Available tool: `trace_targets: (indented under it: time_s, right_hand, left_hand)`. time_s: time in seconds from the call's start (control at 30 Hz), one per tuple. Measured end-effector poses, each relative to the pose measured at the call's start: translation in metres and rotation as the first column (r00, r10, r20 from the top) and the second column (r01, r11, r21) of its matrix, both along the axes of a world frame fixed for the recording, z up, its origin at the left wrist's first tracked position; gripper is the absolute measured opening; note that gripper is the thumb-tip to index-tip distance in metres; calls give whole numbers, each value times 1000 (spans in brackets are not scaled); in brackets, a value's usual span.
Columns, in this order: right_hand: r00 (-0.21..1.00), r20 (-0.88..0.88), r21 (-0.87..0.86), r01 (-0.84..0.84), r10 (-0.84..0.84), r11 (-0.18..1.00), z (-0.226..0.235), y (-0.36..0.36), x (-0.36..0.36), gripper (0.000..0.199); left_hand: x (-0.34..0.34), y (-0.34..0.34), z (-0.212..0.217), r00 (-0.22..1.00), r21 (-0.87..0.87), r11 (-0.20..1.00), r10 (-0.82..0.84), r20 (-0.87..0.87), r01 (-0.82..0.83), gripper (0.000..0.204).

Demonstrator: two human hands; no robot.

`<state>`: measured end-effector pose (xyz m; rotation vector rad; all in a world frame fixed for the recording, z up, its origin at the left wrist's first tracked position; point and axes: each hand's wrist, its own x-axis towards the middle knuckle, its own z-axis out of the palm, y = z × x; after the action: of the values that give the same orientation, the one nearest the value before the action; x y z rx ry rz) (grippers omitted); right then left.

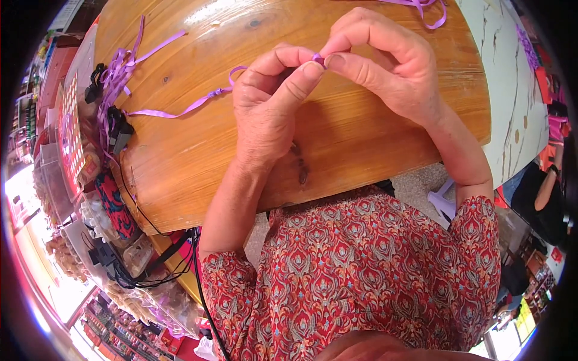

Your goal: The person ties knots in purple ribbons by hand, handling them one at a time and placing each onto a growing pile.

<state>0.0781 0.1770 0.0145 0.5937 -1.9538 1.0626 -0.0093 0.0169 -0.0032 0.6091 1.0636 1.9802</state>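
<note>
My left hand [271, 81] and my right hand [385, 63] meet above the wooden table, thumb and forefinger of each pinched together. Between the fingertips is a small piece of purple ribbon [317, 58], most of it hidden by the thumbs. From behind my left hand a length of purple ribbon [180, 113] runs left across the table, with a small knotted bit [215, 93] partway along. A loop of it stands up beside the left knuckles. Whether this length joins the piece in my fingertips I cannot tell.
A tangle of purple ribbons [123, 69] lies at the table's left edge, beside black cables and plugs [120, 127]. More ribbon [430, 15] lies at the far right. The wooden tabletop [361, 144] adjoins a white marbled surface [512, 78]. Someone in black [536, 201] is at right.
</note>
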Motion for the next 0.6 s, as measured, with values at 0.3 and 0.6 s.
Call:
trace_targets:
  time_s: [0.3,0.6]
  right_hand:
    - [809,521,-587,111,270,802,5,-10,17,7]
    - [817,520,-590,134,248,796,-1,-7,15,10]
  left_hand:
    - [8,1,12,991,-145,987,51,-126,-69,16]
    - [7,-2,10,991,-143,984,94,-92,-107,12]
